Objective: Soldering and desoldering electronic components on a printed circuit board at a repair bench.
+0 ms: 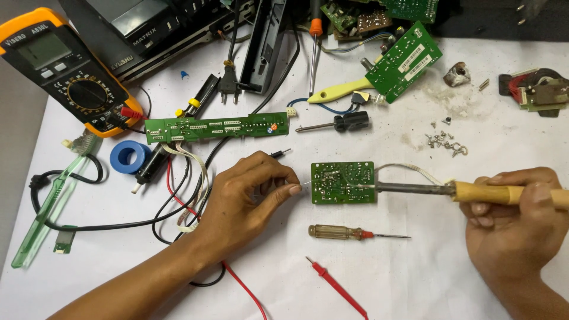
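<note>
White paper covered the table (pixel 415 284), cluttered with tools. At its middle lay a small green circuit board (pixel 343 182). The left hand (pixel 246 198) pinched thin solder wire (pixel 303 184) between its fingers (pixel 290 189) at the board's left edge. The right hand (pixel 515 216) gripped a wooden-handled soldering iron (pixel 450 190), tip on the board. White rectangular labels marked another green board (pixel 404 61) farther back.

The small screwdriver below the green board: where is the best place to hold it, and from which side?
Grip the small screwdriver by its clear amber handle at the left end, coming from above. It lies flat on the table, thin blade pointing right, with free space around the handle.
</note>
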